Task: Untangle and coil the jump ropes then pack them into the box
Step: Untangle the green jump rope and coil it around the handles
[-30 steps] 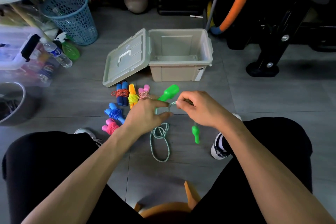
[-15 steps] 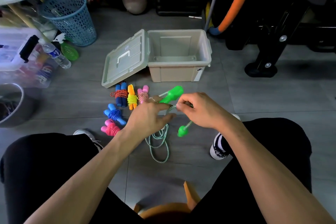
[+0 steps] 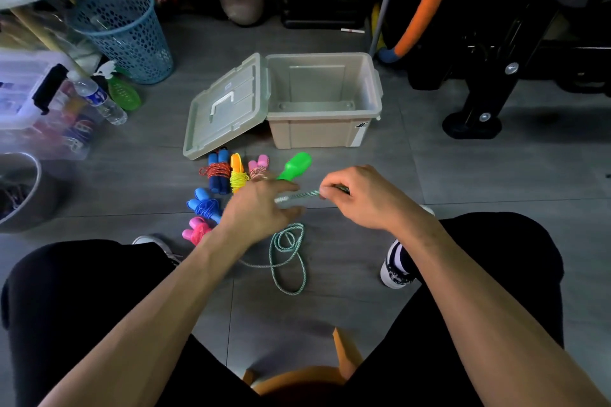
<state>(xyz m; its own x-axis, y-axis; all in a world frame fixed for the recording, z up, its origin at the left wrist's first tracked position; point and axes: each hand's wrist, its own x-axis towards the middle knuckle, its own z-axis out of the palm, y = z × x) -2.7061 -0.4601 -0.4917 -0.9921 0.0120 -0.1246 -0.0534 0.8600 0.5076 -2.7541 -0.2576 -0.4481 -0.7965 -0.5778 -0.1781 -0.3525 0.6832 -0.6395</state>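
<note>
Rope (image 3: 287, 254) of green-and-white twist is the one being worked: the right hand (image 3: 360, 196) pinches a stretch of it between curled fingers and thumb, and that stretch runs taut leftward to the left hand (image 3: 261, 208). Whether the left hand actually grips the cord I cannot tell; its fingers are blurred, loosely spread, with the cord ending at them. A green handle (image 3: 295, 166) sticks out beyond the left hand's fingers, pointing toward the box. Below the hands the loose remainder of the cord lies on the grey tiled floor (image 3: 330, 314) in a few small loops and one long hanging loop between the person's knees.

Just left of the left hand sit five ropes already coiled and bound around their handles: a blue-handled one with red-orange cord (image 3: 216, 172), an orange-handled one with yellow cord (image 3: 238, 175), a pink-handled one with pink-and-white cord (image 3: 258, 167), then nearer the knee a blue one (image 3: 203, 206) and a pink one (image 3: 195, 231).

Beyond them stands the beige plastic box (image 3: 322, 130), open, with its lid (image 3: 228, 106) hanging off the left side and resting on the floor. Nothing lies inside it.

Farther left are a blue mesh basket (image 3: 127, 35), a water bottle (image 3: 99, 101) and a clear storage bin (image 3: 33, 99). A black-and-white shoe (image 3: 395, 266) shows beside the right knee
</note>
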